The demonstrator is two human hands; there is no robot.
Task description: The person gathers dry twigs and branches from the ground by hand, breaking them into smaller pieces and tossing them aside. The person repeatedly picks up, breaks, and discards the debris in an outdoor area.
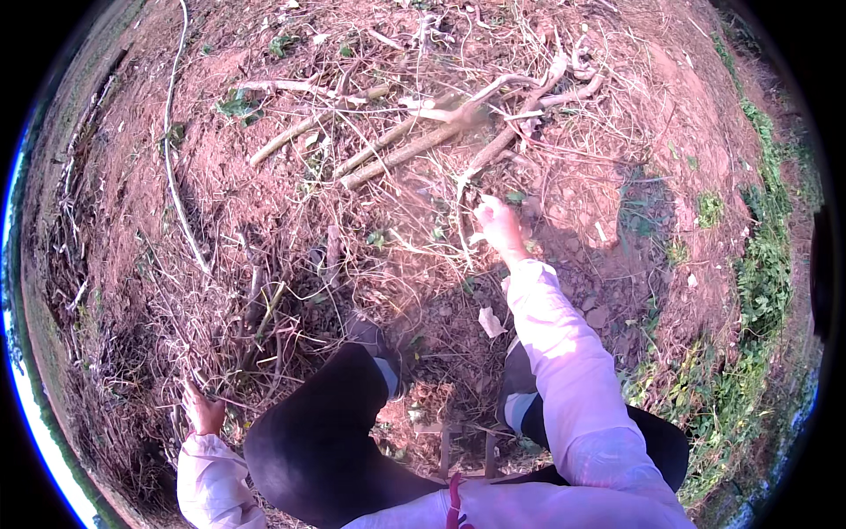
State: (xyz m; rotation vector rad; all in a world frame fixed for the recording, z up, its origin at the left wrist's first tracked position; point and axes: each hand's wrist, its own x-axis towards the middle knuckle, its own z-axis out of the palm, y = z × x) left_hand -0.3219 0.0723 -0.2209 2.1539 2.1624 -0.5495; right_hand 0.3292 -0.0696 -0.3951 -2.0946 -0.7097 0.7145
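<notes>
My right hand is stretched forward over the soil, its fingers curled near a thin stem and some pale dry stalks; whether it grips one is not clear. Just beyond it lie thick cut branches with forked pale roots, crossing one another. At the lower left, my left hand rests at the edge of a heap of dry twigs and vines, its fingers partly hidden among them. Upright woody stubs stand beside the heap, left of my shoes.
A long pale stem curves along the left. Green weeds line the right side. A dry leaf lies between my feet and my right hand. Low wooden bars show beneath me. Reddish soil with loose straw surrounds the branches.
</notes>
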